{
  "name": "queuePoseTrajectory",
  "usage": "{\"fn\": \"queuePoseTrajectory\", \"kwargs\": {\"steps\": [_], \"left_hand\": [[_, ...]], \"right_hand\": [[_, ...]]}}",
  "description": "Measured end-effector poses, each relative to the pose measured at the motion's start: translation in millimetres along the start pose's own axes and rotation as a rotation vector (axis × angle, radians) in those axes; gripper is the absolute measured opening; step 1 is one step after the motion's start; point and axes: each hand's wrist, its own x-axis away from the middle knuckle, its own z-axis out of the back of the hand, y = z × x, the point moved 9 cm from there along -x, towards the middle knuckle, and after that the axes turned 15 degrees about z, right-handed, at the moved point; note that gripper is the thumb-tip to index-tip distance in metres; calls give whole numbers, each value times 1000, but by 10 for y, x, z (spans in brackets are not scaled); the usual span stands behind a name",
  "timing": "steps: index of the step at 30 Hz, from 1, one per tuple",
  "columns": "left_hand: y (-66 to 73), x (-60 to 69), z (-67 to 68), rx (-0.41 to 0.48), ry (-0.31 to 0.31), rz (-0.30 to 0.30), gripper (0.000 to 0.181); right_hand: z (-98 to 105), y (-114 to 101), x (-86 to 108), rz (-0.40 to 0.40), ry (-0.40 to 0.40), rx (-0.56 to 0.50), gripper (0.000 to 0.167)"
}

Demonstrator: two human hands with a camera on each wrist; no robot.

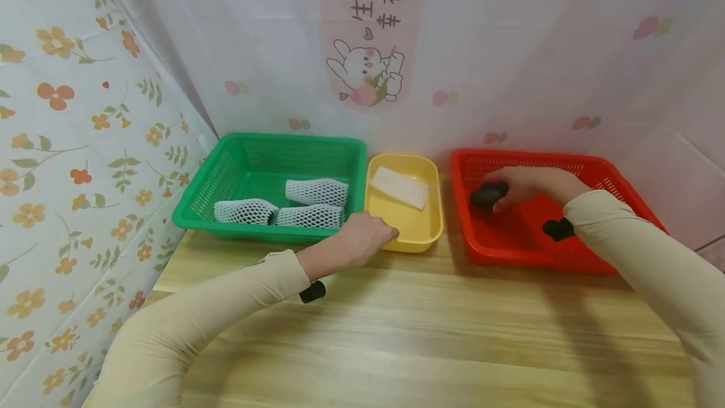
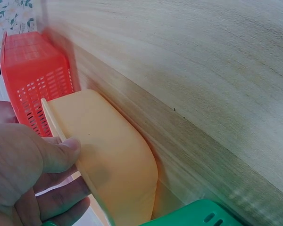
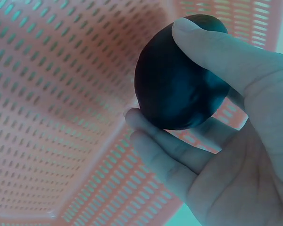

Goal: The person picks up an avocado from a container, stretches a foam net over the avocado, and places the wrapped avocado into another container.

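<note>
My right hand [image 1: 523, 182] holds a dark, smooth avocado [image 1: 488, 196] inside the red basket [image 1: 510, 255], near its left wall. In the right wrist view the thumb lies across the top of the avocado [image 3: 177, 84] and the fingertips support it from below. At the front left corner of the yellow basin [image 1: 410, 228], my left hand [image 1: 359, 238] pinches the rim. The left wrist view has the thumb on the basin's outer wall [image 2: 118, 150] and the fingers over the inside. One white foam net sleeve [image 1: 399, 187] lies in the basin.
Left of the basin stands a green basket [image 1: 294, 138] with several white foam net sleeves [image 1: 317, 192] in it. All three containers stand on a wooden table [image 1: 396, 332]. Printed cloth [image 1: 255, 49] hangs behind them, and a floral cloth [image 1: 73, 143] hangs at the left.
</note>
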Motion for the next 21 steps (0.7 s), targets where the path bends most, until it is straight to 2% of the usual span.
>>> {"fn": "queuePoseTrajectory", "kwargs": {"steps": [5, 12, 21], "left_hand": [[-15, 1, -7, 9, -2, 10, 20], [5, -13, 0, -6, 6, 4, 21], [5, -14, -27, -21, 6, 8, 21]], "right_hand": [[139, -121, 103, -48, 78, -13, 62], [310, -334, 298, 8, 181, 74, 64], [344, -708, 514, 77, 320, 94, 65]]}}
